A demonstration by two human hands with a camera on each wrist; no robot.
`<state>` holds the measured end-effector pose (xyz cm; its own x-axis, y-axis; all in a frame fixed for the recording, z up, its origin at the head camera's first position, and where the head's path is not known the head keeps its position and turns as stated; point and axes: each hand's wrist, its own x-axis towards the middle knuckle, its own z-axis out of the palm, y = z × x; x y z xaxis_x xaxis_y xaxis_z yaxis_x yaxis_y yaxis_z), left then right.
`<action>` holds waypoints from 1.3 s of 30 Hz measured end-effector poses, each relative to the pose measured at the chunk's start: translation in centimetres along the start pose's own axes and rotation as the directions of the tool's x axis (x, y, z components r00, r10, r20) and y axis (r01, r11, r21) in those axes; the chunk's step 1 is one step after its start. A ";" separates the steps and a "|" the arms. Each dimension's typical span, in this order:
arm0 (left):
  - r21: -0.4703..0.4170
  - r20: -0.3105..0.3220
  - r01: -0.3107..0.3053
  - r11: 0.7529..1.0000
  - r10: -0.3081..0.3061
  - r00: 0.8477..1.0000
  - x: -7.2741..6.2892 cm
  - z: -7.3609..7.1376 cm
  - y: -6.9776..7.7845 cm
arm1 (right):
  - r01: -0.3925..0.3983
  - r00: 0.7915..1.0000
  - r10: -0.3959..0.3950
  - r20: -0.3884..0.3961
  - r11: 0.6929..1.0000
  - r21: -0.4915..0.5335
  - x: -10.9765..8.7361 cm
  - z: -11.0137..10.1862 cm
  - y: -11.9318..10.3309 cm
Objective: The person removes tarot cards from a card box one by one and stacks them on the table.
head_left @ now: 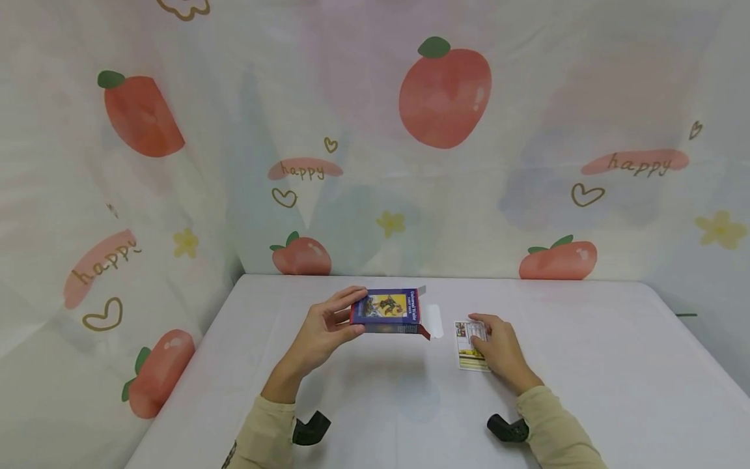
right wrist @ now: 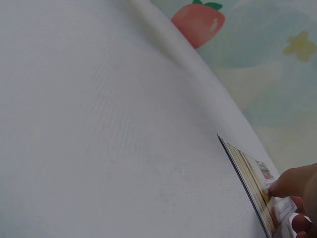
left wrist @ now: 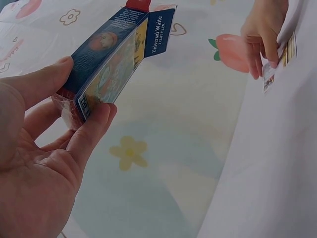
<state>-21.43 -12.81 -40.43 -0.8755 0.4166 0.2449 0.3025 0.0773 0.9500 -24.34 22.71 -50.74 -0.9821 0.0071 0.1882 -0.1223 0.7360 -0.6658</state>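
My left hand [head_left: 319, 335] grips a blue tarot deck box [head_left: 383, 307] by its left end, thumb on one side and fingers on the other. The box is held above the table, lying nearly flat, with its flaps out at the right end. In the left wrist view, the flap [left wrist: 159, 32] reads "Universal Waite Tarot Deck". To the right, my right hand [head_left: 498, 345] pinches a thin stack of printed cards [head_left: 469, 358] low over the table. In the right wrist view the thumb [right wrist: 292, 182] presses the top card; its lower fingers are partly hidden.
A white cloth covers the table [head_left: 381, 404]. Behind and to the left hangs a patterned curtain [head_left: 363, 117] with fruit prints, meeting the table's back edge. A black strap piece [head_left: 313, 428] sits at the left wrist and another [head_left: 506, 428] at the right.
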 end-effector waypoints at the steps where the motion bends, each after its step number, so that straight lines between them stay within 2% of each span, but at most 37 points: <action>1: -0.001 -0.001 0.000 1.000 0.000 1.000 0.0 0.0 0.0 | 0.003 1.000 -0.003 0.001 1.000 0.004 0.0 0.0 0.0; 19: 0.008 -0.014 0.000 1.000 0.000 1.000 -0.2 -0.2 0.2 | -0.044 0.998 0.043 0.044 0.999 0.021 -0.3 -0.2 -0.4; 34: -0.013 -0.006 -0.011 1.000 0.011 1.000 -0.1 -0.3 0.3 | -0.039 0.998 0.039 0.048 0.999 -0.010 0.0 -0.3 0.0; 39: -0.006 -0.008 -0.016 1.000 0.016 1.000 -0.2 -0.3 0.3 | -0.072 0.997 0.071 0.030 0.997 0.036 0.3 -0.4 0.3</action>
<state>-21.32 -13.13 -40.16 -0.8734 0.4109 0.2615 0.3143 0.0653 0.9471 -24.57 23.22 -50.57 -0.9922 0.0388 0.1188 -0.0564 0.7090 -0.7030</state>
